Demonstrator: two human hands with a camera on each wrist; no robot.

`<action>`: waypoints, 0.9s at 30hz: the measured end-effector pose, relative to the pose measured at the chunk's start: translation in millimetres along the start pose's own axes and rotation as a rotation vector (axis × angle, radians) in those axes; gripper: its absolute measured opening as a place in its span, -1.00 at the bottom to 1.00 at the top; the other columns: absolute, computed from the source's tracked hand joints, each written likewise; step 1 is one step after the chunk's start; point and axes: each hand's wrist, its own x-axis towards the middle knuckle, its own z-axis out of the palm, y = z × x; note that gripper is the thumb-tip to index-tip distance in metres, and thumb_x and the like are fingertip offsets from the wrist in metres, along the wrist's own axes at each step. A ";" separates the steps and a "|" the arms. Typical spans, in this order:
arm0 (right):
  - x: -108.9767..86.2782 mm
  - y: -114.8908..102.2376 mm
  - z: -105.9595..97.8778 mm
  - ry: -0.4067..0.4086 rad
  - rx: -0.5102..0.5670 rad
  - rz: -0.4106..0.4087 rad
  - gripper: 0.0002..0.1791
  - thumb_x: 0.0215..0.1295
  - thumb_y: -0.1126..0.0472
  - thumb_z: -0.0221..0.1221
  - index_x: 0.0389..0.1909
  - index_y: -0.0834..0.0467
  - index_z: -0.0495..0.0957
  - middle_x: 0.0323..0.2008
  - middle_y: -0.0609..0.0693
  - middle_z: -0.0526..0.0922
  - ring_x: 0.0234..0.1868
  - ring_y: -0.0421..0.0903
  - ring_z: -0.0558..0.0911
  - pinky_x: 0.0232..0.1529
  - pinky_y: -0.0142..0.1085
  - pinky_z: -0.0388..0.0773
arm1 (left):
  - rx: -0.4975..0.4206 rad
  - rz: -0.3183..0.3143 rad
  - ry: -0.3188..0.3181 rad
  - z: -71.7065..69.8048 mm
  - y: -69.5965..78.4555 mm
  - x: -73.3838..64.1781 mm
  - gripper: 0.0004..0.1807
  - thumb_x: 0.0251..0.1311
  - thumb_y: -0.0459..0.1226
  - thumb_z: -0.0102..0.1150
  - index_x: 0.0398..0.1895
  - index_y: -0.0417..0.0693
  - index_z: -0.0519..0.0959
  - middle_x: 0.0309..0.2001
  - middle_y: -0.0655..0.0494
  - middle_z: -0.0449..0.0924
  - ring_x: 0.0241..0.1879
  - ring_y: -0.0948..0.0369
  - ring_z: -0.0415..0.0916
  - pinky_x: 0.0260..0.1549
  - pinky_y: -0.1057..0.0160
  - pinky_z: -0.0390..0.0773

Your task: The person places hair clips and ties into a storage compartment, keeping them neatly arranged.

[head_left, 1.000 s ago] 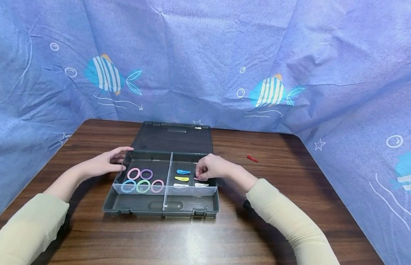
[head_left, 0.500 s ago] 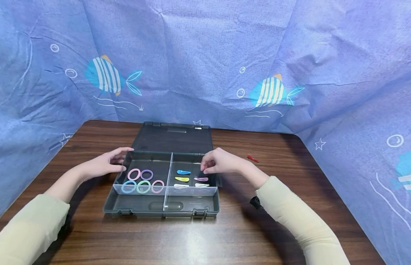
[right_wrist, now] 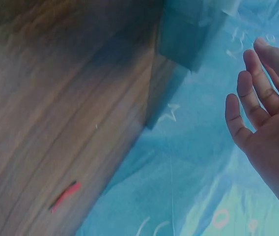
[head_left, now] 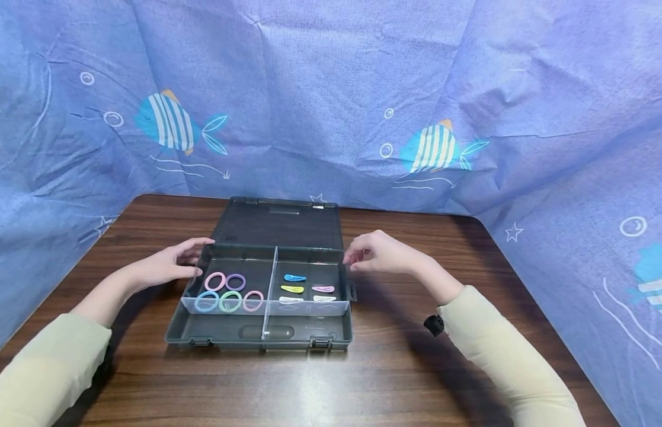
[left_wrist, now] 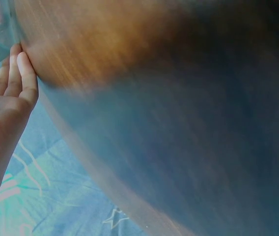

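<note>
A dark translucent divided box (head_left: pixel 213 325) lies on the table with its lid folded back. Its left compartment has several hair ties, among them a green one (head_left: pixel 230 302). In the right compartment are several snap hair clips: blue (head_left: pixel 295 277), yellow (head_left: pixel 292 289), pink (head_left: pixel 323 289) and white. My left hand (head_left: pixel 168 261) rests against the box's left side, thumb and fingers spread. Just off the box's right edge hovers my right hand (head_left: pixel 386 252), holding nothing, fingers loosely bent. A red hair clip (right_wrist: pixel 65 196) lies on the table in the right wrist view; in the head view my right hand hides it.
The box lid (head_left: pixel 282 222) lies flat behind the compartments. Brown wooden table (head_left: pixel 245 391) surrounds the box. A blue fish-patterned curtain (head_left: pixel 320 89) hangs along the table's back and sides. A black band (head_left: pixel 434 325) shows at my right wrist.
My right hand has let go of the pink clip, leaving it in the right compartment, then lifted and moved right, out past the box's edge. The left hand stays where it was.
</note>
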 end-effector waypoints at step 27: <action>-68.6 76.9 -12.1 0.311 -0.130 0.330 -0.75 0.05 0.32 0.35 -0.19 0.20 0.66 -0.23 0.04 0.70 -0.17 0.03 0.64 -0.10 -0.03 0.52 | 0.018 0.002 0.006 0.4 0.8 -1.3 -0.29 0.28 -0.25 0.11 0.43 -0.04 0.03 0.38 -0.37 0.01 0.31 -0.33 0.06 0.15 -0.31 0.18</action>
